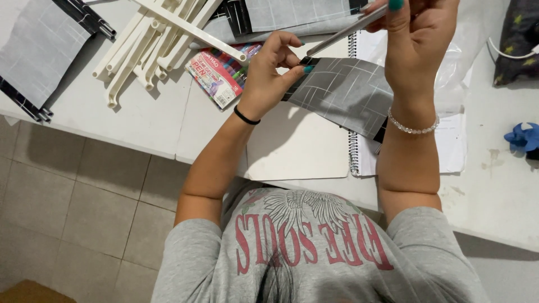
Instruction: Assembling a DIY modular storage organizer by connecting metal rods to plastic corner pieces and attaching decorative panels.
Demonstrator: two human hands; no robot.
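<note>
The left hand (272, 70) pinches the black-edged corner of a grey fabric panel (345, 92) marked with thin white lines, thumb and fingers closed tight on it. At one o'clock from it, the right hand (418, 36) is raised, fingers curled shut around a slim grey rod (342, 32) that slants down towards that same pinched corner, its tip right at the panel's black hem. The panel hangs just above an open spiral notebook (297, 146) lying on the white tabletop (140, 118). At nine o'clock from the left hand sits a packet of coloured gel pens (220, 76), just beside the wrist. Further out at ten o'clock, a cream plastic folding frame (151, 47) sprawls across the tabletop. Another grey panel with black rods (42, 53) lies at the far nine o'clock corner, and a third (292, 14) at twelve o'clock. A blue object (523, 137) rests well apart at three o'clock.
</note>
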